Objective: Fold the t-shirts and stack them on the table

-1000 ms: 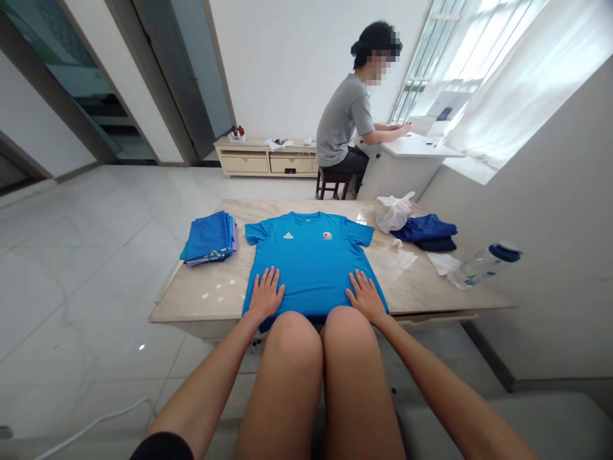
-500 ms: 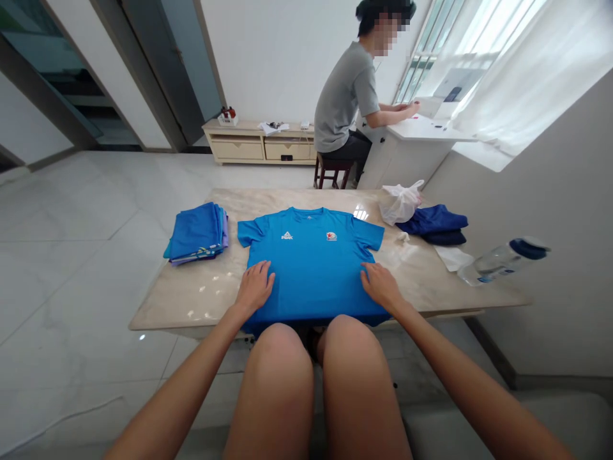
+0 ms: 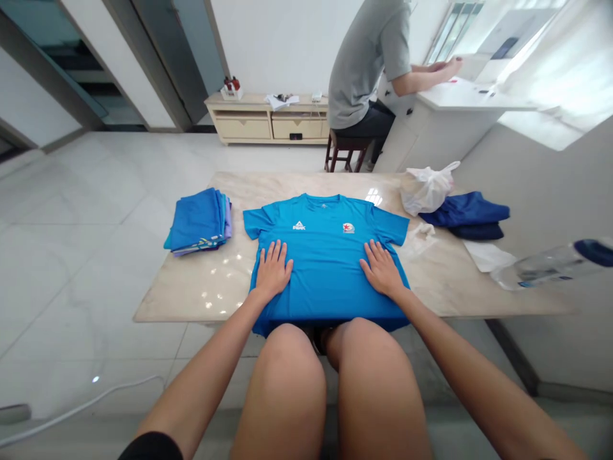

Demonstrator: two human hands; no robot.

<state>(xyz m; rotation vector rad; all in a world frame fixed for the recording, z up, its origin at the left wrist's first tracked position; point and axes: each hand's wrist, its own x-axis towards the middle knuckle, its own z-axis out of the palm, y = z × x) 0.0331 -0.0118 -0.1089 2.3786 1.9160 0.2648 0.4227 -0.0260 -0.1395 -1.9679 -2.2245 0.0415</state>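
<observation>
A blue T-shirt [image 3: 320, 275] lies spread out, front up, on the marble-topped table [image 3: 186, 291], its collar away from me and its lower end hanging over the near edge. Flat on the shirt's left part rests my left hand [image 3: 274, 268], fingers spread. My right hand [image 3: 382, 267] lies on the right part below the round logo, its fingers also apart. Neither hand grips anything. A stack of folded clothes [image 3: 198, 220], blue on top, is at the table's left end.
On the table's right are a white plastic bag [image 3: 428, 188], dark blue cloth [image 3: 472, 214], white paper [image 3: 487, 255] and a clear bottle [image 3: 546, 265]. My knees touch the near side. Beyond, a person [image 3: 366, 64] sits on a stool [image 3: 347, 145] at a white desk.
Both hands have moved farther up the shirt, away from me and inward from its side edges, and now lie flatter with fingers spread. The camera view has shifted.
</observation>
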